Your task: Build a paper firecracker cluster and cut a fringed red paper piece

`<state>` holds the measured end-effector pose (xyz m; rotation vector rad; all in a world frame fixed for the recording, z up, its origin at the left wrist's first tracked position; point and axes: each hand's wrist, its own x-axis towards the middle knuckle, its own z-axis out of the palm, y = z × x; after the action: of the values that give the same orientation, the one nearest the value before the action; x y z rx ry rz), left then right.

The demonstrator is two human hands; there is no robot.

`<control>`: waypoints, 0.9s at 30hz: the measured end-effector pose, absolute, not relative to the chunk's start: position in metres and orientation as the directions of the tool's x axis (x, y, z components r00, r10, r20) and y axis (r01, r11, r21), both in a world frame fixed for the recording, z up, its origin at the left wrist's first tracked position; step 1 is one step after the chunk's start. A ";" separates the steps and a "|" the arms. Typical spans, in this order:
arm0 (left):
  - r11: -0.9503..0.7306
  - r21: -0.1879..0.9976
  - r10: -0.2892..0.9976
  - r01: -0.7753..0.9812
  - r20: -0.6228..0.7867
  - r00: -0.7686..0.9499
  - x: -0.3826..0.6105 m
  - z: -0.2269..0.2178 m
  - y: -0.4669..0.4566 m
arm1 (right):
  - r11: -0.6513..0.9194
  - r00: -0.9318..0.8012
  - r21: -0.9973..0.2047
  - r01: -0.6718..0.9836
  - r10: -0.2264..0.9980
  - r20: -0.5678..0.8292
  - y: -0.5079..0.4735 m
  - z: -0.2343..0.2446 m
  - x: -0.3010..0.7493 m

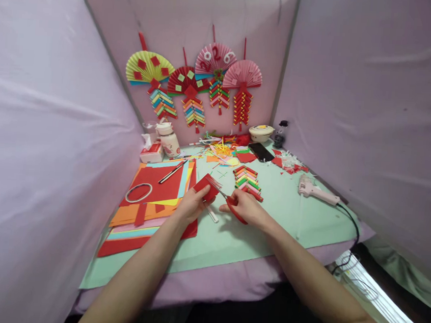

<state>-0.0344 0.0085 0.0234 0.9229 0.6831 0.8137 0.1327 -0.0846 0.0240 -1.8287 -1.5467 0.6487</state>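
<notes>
Near the middle of the table, my left hand [193, 202] pinches a small piece of red paper [201, 184] whose far right edge is cut into thin strips. My right hand [247, 207] grips red-handled scissors [238, 213], with the blades pointing left at the cut edge of the paper. Whether the blades are apart is too small to tell. Just behind my right hand lies a firecracker string of rolled coloured paper [247, 178]. A white strip-like object [212, 214] lies on the table below the paper, partly hidden by my left hand.
Coloured paper sheets [123, 214] are stacked at left, with a tape ring [138, 193] and a craft knife [172, 172] on top. A glue gun [318, 191] with a cord stands right. Paper scraps [221, 149], a phone [261, 152] and a bottle [168, 139] are behind.
</notes>
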 end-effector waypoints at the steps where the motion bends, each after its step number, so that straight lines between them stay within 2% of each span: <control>1: 0.360 0.880 0.844 -0.311 -0.166 0.510 -0.034 0.023 0.009 | -0.096 0.166 -0.740 0.666 0.986 0.021 -0.085 0.027 0.135; 8: 0.425 0.836 0.854 -0.347 -0.243 0.460 -0.030 0.025 0.006 | -0.084 0.058 -0.699 0.710 0.996 -0.062 -0.085 0.056 0.159; 15: 0.474 0.732 0.872 -0.489 -0.312 0.378 -0.030 0.029 0.013 | -0.122 0.006 -0.736 0.666 0.987 -0.158 -0.082 0.056 0.161; 17: 0.486 0.673 0.869 -0.558 -0.306 0.388 -0.031 0.032 0.014 | -0.134 0.049 -0.720 0.681 0.989 -0.138 -0.076 0.056 0.161; 20: 0.575 0.569 0.811 -0.588 -0.300 0.503 -0.028 0.036 0.005 | -0.137 0.115 -0.644 0.753 0.990 -0.075 -0.062 0.059 0.159; 23: 0.638 0.534 0.749 -0.555 -0.267 0.606 -0.018 0.039 -0.010 | -0.090 0.062 -0.571 0.816 0.996 -0.067 -0.050 0.061 0.148; 27: 0.615 0.495 0.781 -0.614 -0.272 0.563 -0.005 0.037 -0.017 | -0.005 0.028 -0.496 0.868 0.999 0.039 -0.042 0.051 0.119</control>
<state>-0.0052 -0.0175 0.0372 0.3662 0.4986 0.8427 0.1189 -0.0416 0.0513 -1.9297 -1.8954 0.4631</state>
